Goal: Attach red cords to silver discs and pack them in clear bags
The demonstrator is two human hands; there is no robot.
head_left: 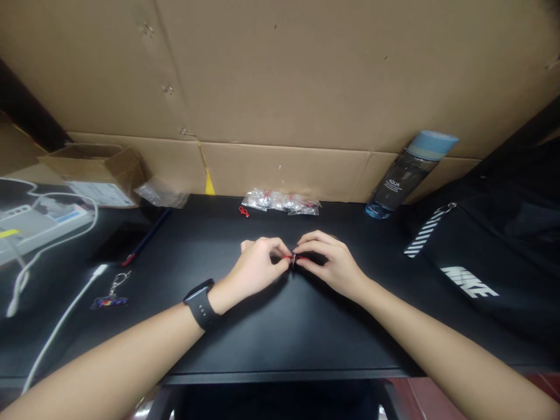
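My left hand (262, 262), with a dark watch (202, 303) on its wrist, pinches one side of a thin red cord (286, 256). Opposite it, my right hand (331, 261) holds the cord's other side between thumb and fingers. A small dark piece (294, 260) sits on the cord between the fingertips; its kind is too small to tell. Both hands are just above the black table (289, 338). Beyond them lies a separate looped red cord (244, 212), beside several clear plastic packets (282, 201) with reddish bits inside.
A bottle with a blue lid (396, 178) and a black bag (476, 274) stand on the right. Leftward are a keychain (110, 300), a pen (146, 236), a white cable (61, 324), a power strip (48, 230) and an open cardboard box (98, 172). A cardboard wall (280, 87) closes the back.
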